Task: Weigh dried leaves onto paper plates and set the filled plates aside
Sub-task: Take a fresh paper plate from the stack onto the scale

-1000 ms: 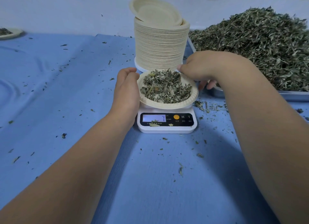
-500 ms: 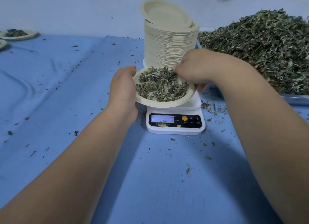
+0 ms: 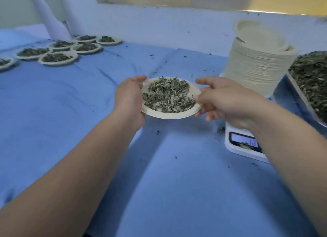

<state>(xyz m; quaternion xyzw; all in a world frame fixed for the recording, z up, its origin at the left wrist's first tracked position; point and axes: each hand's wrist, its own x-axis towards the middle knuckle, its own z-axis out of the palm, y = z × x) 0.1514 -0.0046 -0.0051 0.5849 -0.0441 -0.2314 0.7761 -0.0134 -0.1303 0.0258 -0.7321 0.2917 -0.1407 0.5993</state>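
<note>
Crumbling grey-green leaves (image 3: pixel 168 95), cream plate (image 3: pixel 169 115)

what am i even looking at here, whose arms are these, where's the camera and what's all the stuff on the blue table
There is no machine here: these are a person's two bare arms. The picture comes from a wide-angle camera worn on the person's head, looking forward and down.

The left hand and right hand grip opposite edges of one paper plate heaped with dried leaves. They hold it to the left of a small white scale.

Behind the scale stands a tall stack of empty plates. At the far right is a tray piled with loose leaves.

At the far left, filled plates sit set aside on the blue cloth, which is dotted with leaf crumbs.
</note>
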